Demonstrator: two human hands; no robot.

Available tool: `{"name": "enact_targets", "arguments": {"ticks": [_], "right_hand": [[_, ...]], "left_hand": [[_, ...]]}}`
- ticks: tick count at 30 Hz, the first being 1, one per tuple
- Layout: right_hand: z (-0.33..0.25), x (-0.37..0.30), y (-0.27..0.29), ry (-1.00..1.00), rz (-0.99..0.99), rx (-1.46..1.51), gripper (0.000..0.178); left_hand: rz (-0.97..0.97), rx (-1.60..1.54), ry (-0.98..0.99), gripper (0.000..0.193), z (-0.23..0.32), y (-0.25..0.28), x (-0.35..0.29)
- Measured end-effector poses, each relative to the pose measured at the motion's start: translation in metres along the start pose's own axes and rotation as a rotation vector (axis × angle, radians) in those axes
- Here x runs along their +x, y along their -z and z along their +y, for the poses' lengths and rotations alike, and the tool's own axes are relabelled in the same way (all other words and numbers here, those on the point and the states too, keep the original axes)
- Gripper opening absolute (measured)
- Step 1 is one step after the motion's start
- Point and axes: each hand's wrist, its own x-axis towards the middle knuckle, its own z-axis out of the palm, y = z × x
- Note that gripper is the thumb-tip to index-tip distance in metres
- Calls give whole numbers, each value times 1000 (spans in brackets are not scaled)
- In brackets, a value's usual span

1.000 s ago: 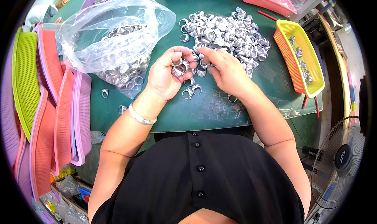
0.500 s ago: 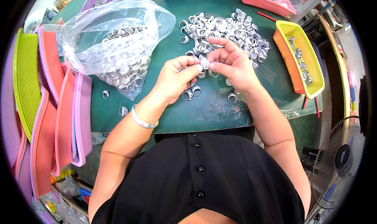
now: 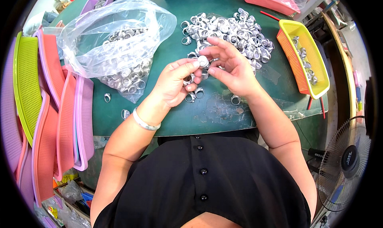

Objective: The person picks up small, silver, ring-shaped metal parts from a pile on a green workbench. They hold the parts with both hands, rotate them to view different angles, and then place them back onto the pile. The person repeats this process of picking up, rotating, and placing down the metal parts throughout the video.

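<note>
Between thumb and forefinger my left hand (image 3: pixel 174 82) pinches a silvery ring (image 3: pixel 203 61) with a round, flat top. A second ring (image 3: pixel 188 80) shows within the curl of its lower fingers. My right hand (image 3: pixel 232 70) is just to the right, its fingers apart and bent, with nothing seen in them. Beyond both hands spreads a heap of silver-coloured rings (image 3: pixel 235 32) on the green table (image 3: pixel 167 120). A pair of rings (image 3: pixel 194 95) lies just below my left fingers, and a single ring (image 3: pixel 235 100) sits under my right wrist.
A clear plastic bag (image 3: pixel 115 52) of rings stands at left, two loose rings near it. Stacked pink, purple and green baskets (image 3: pixel 30 88) line the left edge. A yellow-rimmed basket (image 3: pixel 281 32) holding several rings is at right, a fan (image 3: pixel 349 160) below it.
My right fingers have come away from the ring and opened. My left hand keeps the ring, its round top now facing up more plainly.
</note>
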Motion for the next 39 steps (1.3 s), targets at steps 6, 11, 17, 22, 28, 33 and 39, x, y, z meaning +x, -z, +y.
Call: {"name": "enact_targets", "arguments": {"ticks": [6, 11, 17, 22, 28, 33, 39], "right_hand": [[2, -1, 0, 7, -27, 49, 58], [3, 0, -2, 34, -20, 46, 58], [0, -1, -3, 54, -15, 17, 58], [0, -1, -2, 77, -11, -20, 58], [-1, -1, -3, 98, 1, -44, 59], [-2, -1, -4, 107, 5, -62, 60], [-2, -1, -3, 134, 0, -71, 60]], "left_hand": [[-18, -71, 53, 15, 0, 0, -1], [-4, -61, 56, 15, 0, -1, -2], [3, 55, -73, 13, -3, -4, -2], [6, 96, -136, 12, -4, -5, -5], [1, 103, -148, 11, -5, -5, -5], [-7, 115, -161, 12, -5, -4, -5], [-11, 132, -170, 13, -5, -5, -6]]}}
